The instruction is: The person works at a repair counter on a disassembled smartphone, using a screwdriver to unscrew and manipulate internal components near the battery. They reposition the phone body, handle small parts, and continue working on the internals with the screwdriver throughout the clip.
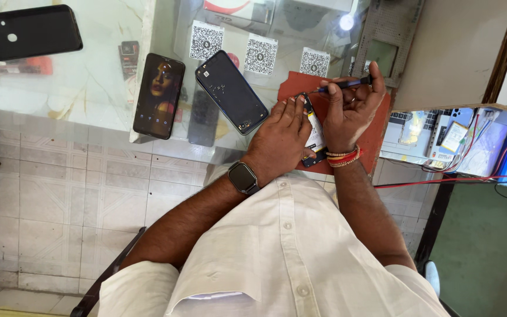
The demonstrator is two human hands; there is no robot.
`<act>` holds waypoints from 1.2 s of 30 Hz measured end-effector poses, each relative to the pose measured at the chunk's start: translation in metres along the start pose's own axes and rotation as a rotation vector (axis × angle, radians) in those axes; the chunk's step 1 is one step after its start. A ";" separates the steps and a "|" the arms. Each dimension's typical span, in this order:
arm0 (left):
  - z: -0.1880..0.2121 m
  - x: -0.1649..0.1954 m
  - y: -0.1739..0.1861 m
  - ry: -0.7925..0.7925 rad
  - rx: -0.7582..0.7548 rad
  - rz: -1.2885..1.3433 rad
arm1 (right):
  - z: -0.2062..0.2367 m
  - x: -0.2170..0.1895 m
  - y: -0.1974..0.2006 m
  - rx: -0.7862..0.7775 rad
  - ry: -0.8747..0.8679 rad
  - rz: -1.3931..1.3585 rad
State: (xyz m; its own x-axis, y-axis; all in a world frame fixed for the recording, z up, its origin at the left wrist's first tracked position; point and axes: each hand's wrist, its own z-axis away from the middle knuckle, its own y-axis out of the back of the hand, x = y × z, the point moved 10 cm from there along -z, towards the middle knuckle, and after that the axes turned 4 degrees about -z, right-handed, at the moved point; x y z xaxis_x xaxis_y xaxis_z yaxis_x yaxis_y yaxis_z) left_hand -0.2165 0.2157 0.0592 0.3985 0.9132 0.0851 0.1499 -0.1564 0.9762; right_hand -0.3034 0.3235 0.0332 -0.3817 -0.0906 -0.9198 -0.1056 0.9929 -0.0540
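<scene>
Fingers: those of the left hand (280, 132) lay flat and close together, pressing down on the opened phone (314, 134); those of the right hand (350, 108) were curled tight around a screwdriver (347, 84).
Left hand: rested palm down on the left half of the opened phone, pinning it rather than gripping it, with a dark smartwatch (243, 177) on the wrist.
Right hand: held the screwdriver level across the top of the knuckles, its thin tip pointing left toward the far end of the opened phone; red and pale bead bracelets (343, 157) circled the wrist.
Opened phone: lay with its back off on a red mat (377, 132), between the two hands, its pale battery showing; most of it was hidden beneath them.
Red mat: sat on the glass counter (89, 88), near the person's chest.
Back cover: a dark phone back (231, 91) lay tilted just left of the left hand, small marks on its surface.
Lit phone: a phone with a glowing screen (159, 95) lay left of the back cover, apart from it.
Black phone: a third handset (30, 31), camera side up, lay at the far left of the counter, well apart from the others.
Code stickers: three square black-and-white stickers (260, 54) showed under the glass, beyond the back cover.
</scene>
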 end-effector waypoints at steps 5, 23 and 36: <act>0.000 0.003 -0.008 -0.002 -0.042 -0.018 | 0.000 -0.003 -0.001 -0.031 0.038 0.040; -0.005 0.001 -0.003 0.010 -0.102 0.045 | 0.002 0.006 0.001 -0.034 0.000 0.039; -0.005 -0.004 -0.004 0.022 -0.077 0.114 | 0.003 -0.006 0.002 -0.005 0.043 0.074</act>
State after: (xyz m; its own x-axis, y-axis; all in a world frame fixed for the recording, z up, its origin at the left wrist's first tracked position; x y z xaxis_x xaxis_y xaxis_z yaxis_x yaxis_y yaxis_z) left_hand -0.2232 0.2147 0.0563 0.3891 0.8993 0.1995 0.0343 -0.2306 0.9724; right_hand -0.2982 0.3266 0.0377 -0.4273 -0.0207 -0.9039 -0.0804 0.9966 0.0152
